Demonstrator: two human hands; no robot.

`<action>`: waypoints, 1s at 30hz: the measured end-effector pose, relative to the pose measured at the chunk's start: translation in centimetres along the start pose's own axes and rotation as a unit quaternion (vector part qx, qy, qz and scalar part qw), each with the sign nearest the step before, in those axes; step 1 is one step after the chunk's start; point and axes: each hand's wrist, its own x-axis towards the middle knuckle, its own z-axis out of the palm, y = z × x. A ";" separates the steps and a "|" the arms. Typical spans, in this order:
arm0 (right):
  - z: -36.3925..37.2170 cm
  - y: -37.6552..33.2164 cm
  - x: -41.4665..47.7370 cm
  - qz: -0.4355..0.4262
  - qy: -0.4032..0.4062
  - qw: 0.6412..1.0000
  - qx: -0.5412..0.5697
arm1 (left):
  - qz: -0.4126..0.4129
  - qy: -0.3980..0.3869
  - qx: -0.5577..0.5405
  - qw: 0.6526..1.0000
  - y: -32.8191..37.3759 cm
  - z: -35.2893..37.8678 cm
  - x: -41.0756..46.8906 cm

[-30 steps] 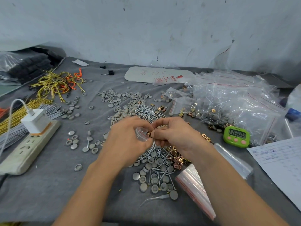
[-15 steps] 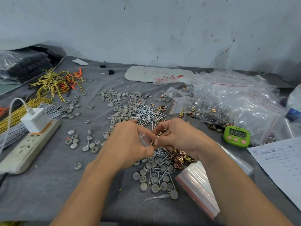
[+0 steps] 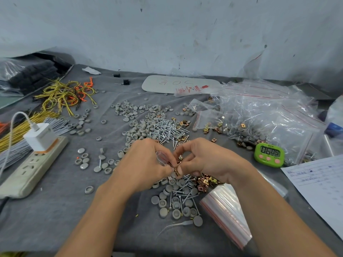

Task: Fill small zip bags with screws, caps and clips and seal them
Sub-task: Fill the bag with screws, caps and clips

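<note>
My left hand (image 3: pixel 146 164) grips a small clear zip bag (image 3: pixel 161 158), its mouth turned toward the right. My right hand (image 3: pixel 206 160) pinches a copper clip (image 3: pixel 176 170) at that mouth, fingertips of both hands meeting there. Beneath the hands lies a heap of silver screws (image 3: pixel 167 128), grey round caps (image 3: pixel 177 204) and copper clips (image 3: pixel 204 182) on the grey cloth. What the bag contains is hidden by my fingers.
A stack of empty red-striped zip bags (image 3: pixel 226 214) lies at the lower right, a pile of filled bags (image 3: pixel 269 119) further back. A green timer (image 3: pixel 269 154) and a paper form (image 3: pixel 319 186) sit right. A power strip (image 3: pixel 31 166) and wire bundles (image 3: pixel 63 95) lie left.
Both hands have sunk a little toward the heap while staying together at the bag's mouth. The timer has ticked from 06:06 to 06:05.
</note>
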 end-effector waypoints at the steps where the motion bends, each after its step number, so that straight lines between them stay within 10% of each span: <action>1: 0.0 0.0 0.0 -0.004 0.013 1.000 -0.006 | -0.008 0.016 -0.004 1.000 -0.2 0.0 0.1; 4: 0.0 -0.1 0.4 -0.004 0.114 0.993 -0.008 | -0.031 0.089 -0.035 0.995 -0.6 0.2 0.4; 10: 1.5 -0.8 1.5 0.100 0.145 0.911 0.372 | -0.036 0.160 -0.055 0.985 -0.4 0.7 0.6; 21: 2.5 -1.1 1.5 -0.037 0.179 0.952 0.246 | -0.047 0.133 -0.098 0.985 -0.5 0.9 0.7; 30: 1.9 -1.5 1.2 0.013 0.214 0.948 0.235 | -0.018 0.052 -0.048 0.997 -1.0 0.7 0.7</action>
